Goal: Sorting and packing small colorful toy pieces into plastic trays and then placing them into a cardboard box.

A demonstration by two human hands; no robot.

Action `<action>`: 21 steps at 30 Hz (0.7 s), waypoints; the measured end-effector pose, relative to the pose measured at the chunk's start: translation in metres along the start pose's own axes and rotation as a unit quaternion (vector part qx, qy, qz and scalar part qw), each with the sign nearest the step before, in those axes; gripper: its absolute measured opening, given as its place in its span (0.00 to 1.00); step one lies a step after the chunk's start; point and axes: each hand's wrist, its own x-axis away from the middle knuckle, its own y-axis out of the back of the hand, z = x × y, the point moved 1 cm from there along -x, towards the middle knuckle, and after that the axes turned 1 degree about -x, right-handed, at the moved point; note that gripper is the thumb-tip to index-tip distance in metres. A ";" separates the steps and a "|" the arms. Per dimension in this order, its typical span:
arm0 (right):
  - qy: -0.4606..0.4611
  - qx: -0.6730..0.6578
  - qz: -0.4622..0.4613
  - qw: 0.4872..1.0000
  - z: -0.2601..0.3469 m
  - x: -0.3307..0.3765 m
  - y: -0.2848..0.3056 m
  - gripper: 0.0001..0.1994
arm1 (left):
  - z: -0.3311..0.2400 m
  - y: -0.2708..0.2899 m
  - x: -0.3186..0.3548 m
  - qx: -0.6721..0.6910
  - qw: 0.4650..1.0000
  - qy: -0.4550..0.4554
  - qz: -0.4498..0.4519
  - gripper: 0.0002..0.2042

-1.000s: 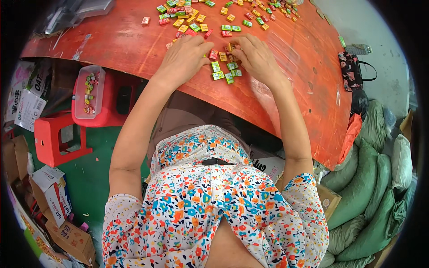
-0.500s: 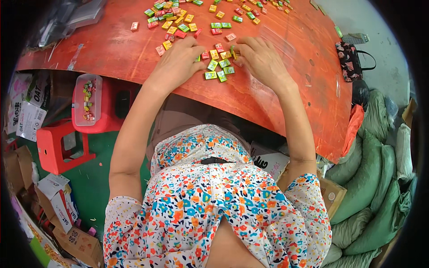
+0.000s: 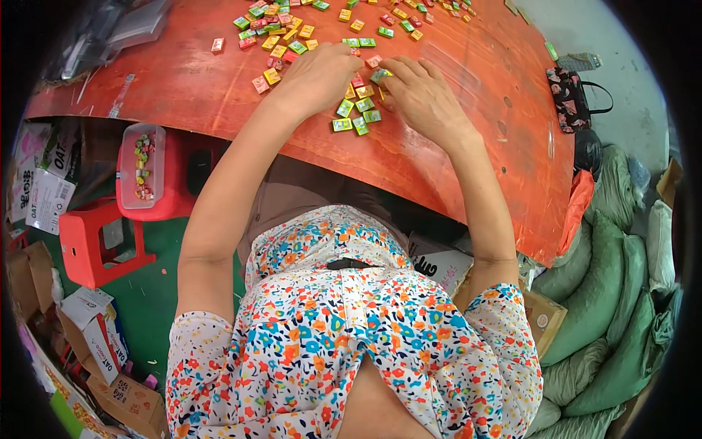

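Small candy-sized boxes in green, yellow and red lie on the red wooden table (image 3: 468, 157). My right hand (image 3: 428, 102) pinches a small green box (image 3: 379, 75) between thumb and fingers, just above the near group. My left hand (image 3: 319, 79) reaches over that group from the left, its fingers bent down and drawn together by a red box (image 3: 357, 80). Its thumb and whatever lies under its fingertips are hidden. Between and below the hands sit a yellow box (image 3: 365, 92) and several green boxes (image 3: 345, 107), lying flat at different angles.
More small boxes (image 3: 274, 29) spread across the far table. A clear plastic lid (image 3: 453, 62) lies beyond my right hand. Left of the table, a clear tub (image 3: 142, 164) with small boxes rests on a red stool (image 3: 102, 245). Green sacks (image 3: 599, 293) and a floral bag (image 3: 570, 99) stand at right.
My left hand has moved right and slightly away from me, over the near group. My right hand has shifted slightly, with the green box now showing at its fingertips.
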 end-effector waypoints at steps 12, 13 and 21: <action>-0.056 -0.021 -0.059 0.996 -0.001 -0.004 -0.021 0.13 | 0.000 -0.007 -0.007 0.027 0.999 0.038 0.028 0.08; -0.060 -0.041 -0.065 0.995 -0.001 -0.003 -0.019 0.13 | 0.001 -0.006 -0.005 0.036 0.999 0.021 0.001 0.09; -0.069 -0.073 -0.072 0.992 -0.007 0.003 -0.016 0.12 | -0.014 0.005 -0.026 0.008 0.993 0.067 0.100 0.07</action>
